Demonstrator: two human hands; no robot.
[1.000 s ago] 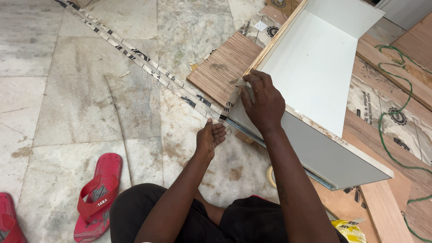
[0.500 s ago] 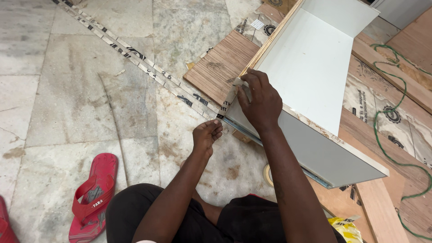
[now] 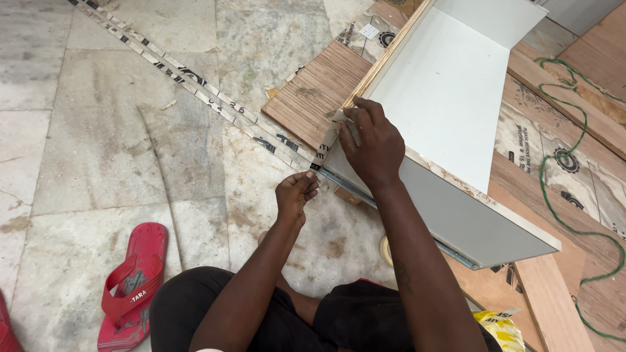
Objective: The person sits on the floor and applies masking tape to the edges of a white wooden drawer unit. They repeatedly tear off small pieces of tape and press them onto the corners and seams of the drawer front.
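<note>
A white laminated cabinet box (image 3: 450,98) lies on the floor at the upper right. A long printed edge-banding strip (image 3: 195,81) runs diagonally over the marble floor to the box's near corner. My right hand (image 3: 370,145) presses the strip's end against the grey front edge of the box (image 3: 469,221) at that corner. My left hand (image 3: 295,193) pinches the strip just below the corner, fingers closed on it.
A brown wood-grain board (image 3: 313,98) lies under the box's left side. Plywood sheets (image 3: 554,300) and a green cable (image 3: 554,195) lie at the right. A red sandal (image 3: 130,287) sits at the lower left. A tape roll (image 3: 386,249) peeks out under the box.
My left hand has shifted slightly along the strip near the corner. My right hand stays pressed on the box's corner. The view has drifted a little.
</note>
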